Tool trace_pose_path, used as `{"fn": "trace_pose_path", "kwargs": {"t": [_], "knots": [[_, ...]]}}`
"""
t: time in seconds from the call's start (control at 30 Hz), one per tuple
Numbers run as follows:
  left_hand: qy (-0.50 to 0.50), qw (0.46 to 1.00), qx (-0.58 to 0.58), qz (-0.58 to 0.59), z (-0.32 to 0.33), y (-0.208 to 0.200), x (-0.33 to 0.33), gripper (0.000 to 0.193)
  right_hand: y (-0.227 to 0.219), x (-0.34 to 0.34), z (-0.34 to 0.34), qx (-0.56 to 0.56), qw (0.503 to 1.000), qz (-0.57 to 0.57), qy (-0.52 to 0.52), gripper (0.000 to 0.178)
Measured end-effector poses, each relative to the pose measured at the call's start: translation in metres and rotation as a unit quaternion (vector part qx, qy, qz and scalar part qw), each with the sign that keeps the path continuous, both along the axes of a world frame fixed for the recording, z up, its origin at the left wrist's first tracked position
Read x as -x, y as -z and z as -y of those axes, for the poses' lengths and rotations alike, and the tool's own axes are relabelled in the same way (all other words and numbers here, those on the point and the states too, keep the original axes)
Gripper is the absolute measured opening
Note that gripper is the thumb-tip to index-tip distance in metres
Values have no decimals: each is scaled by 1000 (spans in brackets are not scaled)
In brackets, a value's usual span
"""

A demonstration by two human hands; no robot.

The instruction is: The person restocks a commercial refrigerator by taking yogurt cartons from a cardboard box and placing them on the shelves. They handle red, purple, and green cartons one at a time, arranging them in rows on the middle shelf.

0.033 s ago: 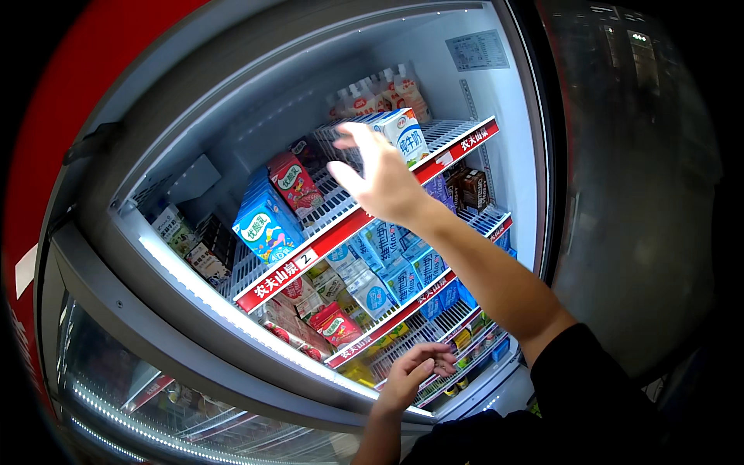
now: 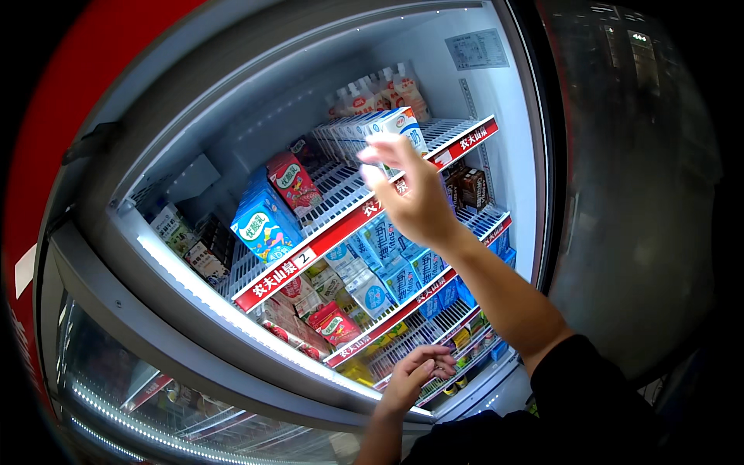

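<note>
My right hand (image 2: 407, 190) is raised before the top shelf, its thumb and fingers apart and holding nothing. Motion smears the fingertips. Just behind it is the front of a row of white milk cartons (image 2: 353, 133), partly covered by the fingers. To its left on the same shelf are a red drink carton (image 2: 294, 184) and a row of blue drink cartons (image 2: 267, 225). Lower down, in front of the lower shelves, my left hand (image 2: 418, 376) hangs with loosely bent fingers, thumb apart, nothing visible in it.
The white-lined fridge has red-fronted wire shelves (image 2: 341, 240). Pouches (image 2: 387, 94) stand at the top back. Light blue packs (image 2: 395, 275) and red cartons (image 2: 335, 324) fill the shelf below. A glass door (image 2: 620, 194) is at the right, a grey frame (image 2: 232, 364) at the left.
My right hand has moved right and down, away from the middle of the top shelf, uncovering more of the white carton row. My left hand is nearly still.
</note>
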State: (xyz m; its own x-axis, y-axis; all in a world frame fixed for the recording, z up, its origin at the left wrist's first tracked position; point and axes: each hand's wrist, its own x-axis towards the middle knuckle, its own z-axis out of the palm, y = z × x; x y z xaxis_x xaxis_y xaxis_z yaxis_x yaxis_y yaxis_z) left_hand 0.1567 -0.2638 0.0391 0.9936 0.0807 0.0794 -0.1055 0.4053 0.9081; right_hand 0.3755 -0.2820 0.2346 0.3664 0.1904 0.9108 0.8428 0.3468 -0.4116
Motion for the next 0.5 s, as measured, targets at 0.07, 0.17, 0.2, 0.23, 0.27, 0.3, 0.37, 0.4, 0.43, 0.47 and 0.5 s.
{"fn": "trace_pose_path", "kwargs": {"t": [0.07,0.17,0.2,0.23,0.27,0.3,0.37,0.4,0.43,0.47,0.5], "knots": [[5,999,38,-39,12,29,-5,35,101,11,52,13,999,-20,47,56],[-22,985,35,-170,43,62,-1,29,359,25,110,301,928,-161,146,50],[-20,976,39,-211,55,76,3,28,451,43,151,413,867,-213,178,49],[-26,965,59,-253,66,97,9,28,529,68,196,508,798,-256,198,47],[-13,955,67,-288,73,125,22,30,592,99,244,582,730,-296,201,45],[-7,933,92,-348,96,160,39,31,632,147,321,580,679,-418,169,46],[17,900,69,-430,114,174,58,33,660,207,396,557,563,-588,167,43],[39,891,62,-449,123,183,66,32,666,233,428,567,488,-637,187,38],[64,886,42,-458,132,183,64,31,690,253,459,564,471,-644,212,36],[83,879,25,-469,141,183,67,30,717,286,482,568,453,-648,230,35],[102,875,3,-473,149,179,72,27,715,314,492,503,475,-657,301,34]]}}
